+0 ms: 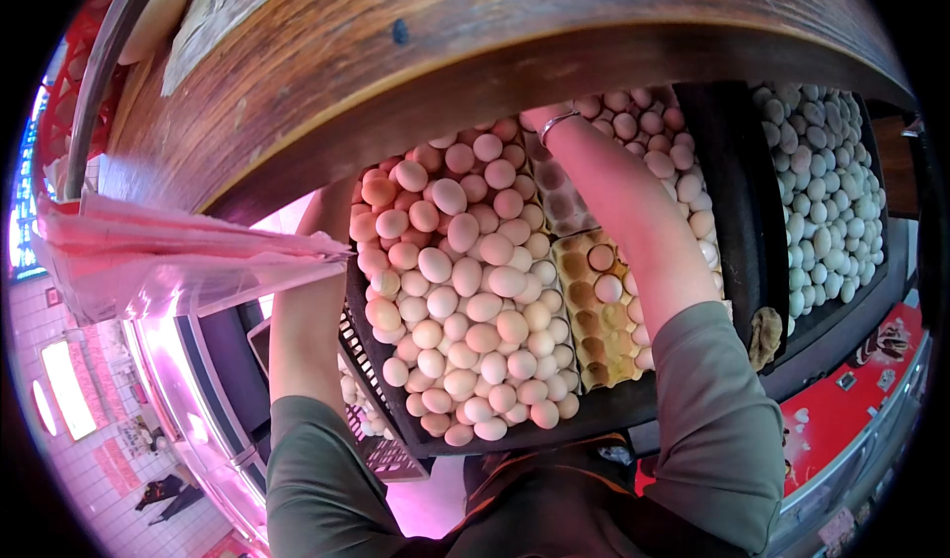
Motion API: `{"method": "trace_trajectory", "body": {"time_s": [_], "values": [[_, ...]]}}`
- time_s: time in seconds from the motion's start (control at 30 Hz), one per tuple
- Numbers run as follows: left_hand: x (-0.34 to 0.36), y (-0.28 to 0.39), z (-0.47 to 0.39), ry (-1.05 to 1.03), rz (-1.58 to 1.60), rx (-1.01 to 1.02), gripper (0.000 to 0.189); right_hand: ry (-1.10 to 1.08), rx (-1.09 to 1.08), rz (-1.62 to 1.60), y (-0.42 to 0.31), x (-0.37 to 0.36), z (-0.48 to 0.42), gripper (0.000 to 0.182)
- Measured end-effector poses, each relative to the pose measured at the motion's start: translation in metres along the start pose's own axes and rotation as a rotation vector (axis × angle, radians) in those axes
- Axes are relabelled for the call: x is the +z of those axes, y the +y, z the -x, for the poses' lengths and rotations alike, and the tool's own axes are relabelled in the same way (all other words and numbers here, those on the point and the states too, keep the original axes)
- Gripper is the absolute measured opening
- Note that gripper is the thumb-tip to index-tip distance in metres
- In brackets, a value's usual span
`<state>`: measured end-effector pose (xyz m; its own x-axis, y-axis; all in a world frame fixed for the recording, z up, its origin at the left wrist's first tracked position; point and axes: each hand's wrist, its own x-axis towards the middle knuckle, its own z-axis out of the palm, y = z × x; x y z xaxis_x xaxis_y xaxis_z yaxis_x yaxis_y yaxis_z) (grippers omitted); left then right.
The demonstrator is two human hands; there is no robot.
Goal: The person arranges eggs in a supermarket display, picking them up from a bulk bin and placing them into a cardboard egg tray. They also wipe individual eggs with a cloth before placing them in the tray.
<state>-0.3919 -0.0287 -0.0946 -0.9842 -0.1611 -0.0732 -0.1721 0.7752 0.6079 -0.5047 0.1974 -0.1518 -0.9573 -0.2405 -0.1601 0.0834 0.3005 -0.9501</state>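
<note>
My right forearm reaches over pulp egg trays to the far side, with a bracelet [559, 123] at the wrist. Only the base of my right hand [536, 115] shows; the wooden shelf [356, 90] hides its fingers. To the left, my other arm passes behind hanging plastic bags and under the shelf, so my left hand is out of view. A big heap of brown and cream eggs [466, 276] lies before me. Beside it, a yellowish egg tray [605, 320] holds several eggs and bare cups, and a greyish egg tray [557, 187] lies beyond it.
Pink and white plastic bags [193, 261] hang at the left. Pale bluish-green eggs [827, 209] fill a bin at the right, past a black divider [731, 217]. A brown cloth [764, 335] rests on the divider's near end. A plastic crate [390, 454] stands low at the left.
</note>
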Motion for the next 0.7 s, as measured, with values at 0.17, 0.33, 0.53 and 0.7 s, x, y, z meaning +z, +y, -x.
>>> {"method": "trace_trajectory", "body": {"time_s": [0.17, 0.33, 0.53, 0.7], "values": [[-0.019, -0.005, 0.013, -0.05, -0.045, -0.009, 0.06, 0.019, -0.028, -0.012, -0.006, 0.001, 0.008, 0.048], [-0.025, -0.009, 0.039, -0.081, -0.093, 0.049, 0.055, 0.05, -0.172, 0.112, -0.035, 0.004, 0.037, 0.043], [-0.025, 0.011, 0.06, -0.137, -0.145, 0.044, 0.05, -0.161, -0.405, 0.344, -0.056, 0.048, 0.077, 0.037], [-0.027, -0.02, 0.065, -0.173, -0.093, -0.072, 0.044, -0.319, -0.403, 0.619, -0.068, 0.083, 0.095, 0.036]]}}
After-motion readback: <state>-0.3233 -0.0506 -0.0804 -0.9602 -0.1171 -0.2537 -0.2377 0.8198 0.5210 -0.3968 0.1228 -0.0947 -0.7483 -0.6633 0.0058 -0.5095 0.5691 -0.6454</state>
